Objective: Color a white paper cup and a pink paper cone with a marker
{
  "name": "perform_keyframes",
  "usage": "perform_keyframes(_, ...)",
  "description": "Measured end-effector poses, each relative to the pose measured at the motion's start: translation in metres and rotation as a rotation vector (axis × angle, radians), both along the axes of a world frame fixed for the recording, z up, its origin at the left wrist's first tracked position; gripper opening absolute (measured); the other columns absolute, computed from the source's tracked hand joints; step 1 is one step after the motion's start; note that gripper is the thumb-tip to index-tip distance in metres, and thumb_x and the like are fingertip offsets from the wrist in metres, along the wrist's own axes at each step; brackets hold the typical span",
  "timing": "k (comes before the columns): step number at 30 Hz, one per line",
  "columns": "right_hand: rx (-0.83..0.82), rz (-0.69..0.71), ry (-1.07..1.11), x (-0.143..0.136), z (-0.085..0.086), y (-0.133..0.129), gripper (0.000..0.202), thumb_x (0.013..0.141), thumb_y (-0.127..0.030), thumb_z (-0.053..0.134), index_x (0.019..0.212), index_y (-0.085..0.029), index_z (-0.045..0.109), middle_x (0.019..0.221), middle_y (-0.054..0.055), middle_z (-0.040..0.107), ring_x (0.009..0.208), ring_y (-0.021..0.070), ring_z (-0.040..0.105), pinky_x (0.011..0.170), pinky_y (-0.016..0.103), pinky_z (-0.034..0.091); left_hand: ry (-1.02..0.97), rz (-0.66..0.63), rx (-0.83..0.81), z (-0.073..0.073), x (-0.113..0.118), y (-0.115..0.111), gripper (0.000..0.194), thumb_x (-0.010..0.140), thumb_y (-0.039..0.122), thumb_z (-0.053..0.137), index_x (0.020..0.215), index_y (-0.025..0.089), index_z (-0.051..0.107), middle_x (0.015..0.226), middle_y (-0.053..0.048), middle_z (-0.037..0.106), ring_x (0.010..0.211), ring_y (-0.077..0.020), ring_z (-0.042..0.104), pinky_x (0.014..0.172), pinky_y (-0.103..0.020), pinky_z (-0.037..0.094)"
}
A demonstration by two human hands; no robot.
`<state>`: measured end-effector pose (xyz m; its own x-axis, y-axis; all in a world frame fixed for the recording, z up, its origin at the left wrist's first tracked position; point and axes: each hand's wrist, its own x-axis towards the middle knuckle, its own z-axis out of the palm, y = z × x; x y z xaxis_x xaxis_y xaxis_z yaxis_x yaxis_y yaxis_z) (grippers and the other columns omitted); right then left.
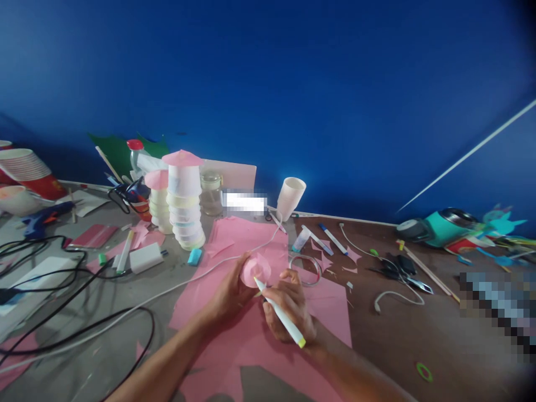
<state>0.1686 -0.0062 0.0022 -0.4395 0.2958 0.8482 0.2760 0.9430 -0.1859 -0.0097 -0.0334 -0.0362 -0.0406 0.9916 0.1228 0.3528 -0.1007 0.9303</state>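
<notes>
My left hand is closed round a small round pink paper piece, perhaps a cup with a pink top; its underside is hidden. In my right hand is a white marker with a yellow end. The marker's tip is at the near edge of the pink piece; whether it touches, I cannot tell. Both hands are above pink paper sheets. Left of them stand a tall tower of stacked white cups with a pink paper roof and a shorter similar tower.
A white cup stands by the blue wall. A white cable crosses the sheets near my left hand. Markers and scissors lie to the right. At left are a glue gun, black cables and stacked paper cups.
</notes>
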Motion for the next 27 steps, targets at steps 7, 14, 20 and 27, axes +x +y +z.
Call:
perform_keyframes(7,0.012,-0.002,0.042,0.0003,0.0055,0.0010,0.022,0.077,-0.008,0.050,0.096,-0.018,0.053,0.067,-0.004,0.061,0.053,0.0126,0.053,0.081,0.040,0.044,0.021,0.005,-0.015,0.0058,0.0012,-0.0012,0.068,0.086,0.044,0.063,0.145,0.024,0.037,0.154,-0.010,0.044,0.141,-0.0267,0.042,0.114,-0.039,0.040)
perform_keyframes(14,-0.022,-0.045,0.069,0.0017,0.0050,-0.0016,0.021,0.078,-0.009,0.050,0.096,-0.018,0.054,0.064,-0.005,0.058,0.053,0.0136,0.052,0.083,0.042,0.045,0.047,0.017,-0.021,0.0055,0.0021,-0.0006,0.071,0.084,0.046,0.065,0.145,0.026,0.037,0.152,-0.009,0.046,0.139,-0.0257,0.045,0.110,-0.038,0.045)
perform_keyframes(20,-0.018,-0.026,0.055,0.0009,0.0026,-0.0029,0.019,0.077,-0.009,0.050,0.093,-0.018,0.053,0.065,-0.005,0.060,0.051,0.0124,0.054,0.081,0.041,0.044,0.038,0.042,0.015,0.0043,0.0020,-0.0007,0.069,0.082,0.043,0.066,0.144,0.025,0.041,0.148,-0.010,0.051,0.136,-0.0277,0.049,0.107,-0.040,0.048)
perform_keyframes(27,-0.002,-0.072,0.068,0.0007,0.0027,-0.0026,0.020,0.078,-0.009,0.049,0.095,-0.019,0.054,0.063,-0.005,0.060,0.052,0.0132,0.053,0.080,0.040,0.044,0.002,0.026,-0.032,0.0042,0.0025,0.0008,0.073,0.082,0.043,0.067,0.146,0.022,0.037,0.151,-0.012,0.047,0.138,-0.0274,0.047,0.108,-0.039,0.047)
